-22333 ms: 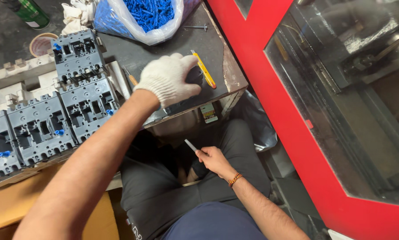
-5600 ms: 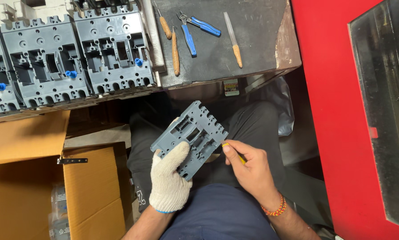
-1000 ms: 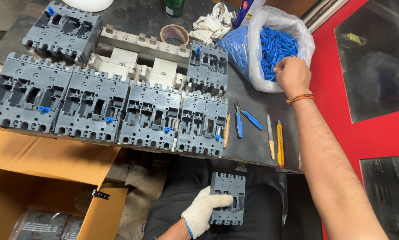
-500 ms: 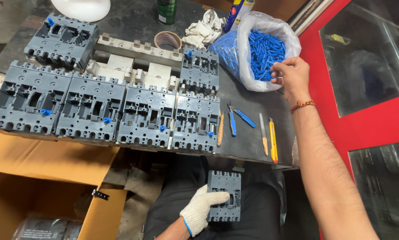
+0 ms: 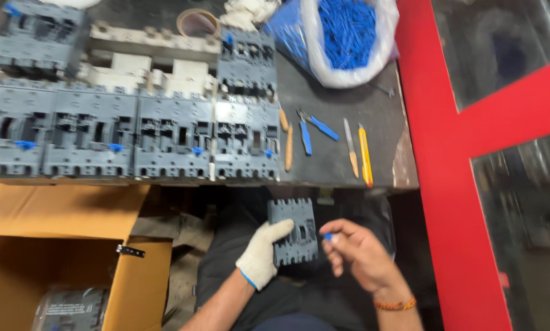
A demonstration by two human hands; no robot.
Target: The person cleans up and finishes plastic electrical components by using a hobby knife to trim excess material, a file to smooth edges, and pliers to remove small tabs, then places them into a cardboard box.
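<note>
Gloved left hand (image 5: 261, 257) grips grey breaker (image 5: 293, 232) over lap, below worktop's (image 5: 379, 129) front edge. Bare right hand (image 5: 357, 254) pinches one blue clip (image 5: 327, 236) beside it. Bag (image 5: 348, 37) of blue clips at back right corner; brown carton (image 5: 60, 245) left.

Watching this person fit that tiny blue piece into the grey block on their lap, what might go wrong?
The small blue piece is only pinched at the right hand fingertips, so it could slip and drop into the dark gap below. The grey block rests on the lap in the gloved left hand alone and might tilt. The picture is blurred, so alignment cannot be judged.
</note>
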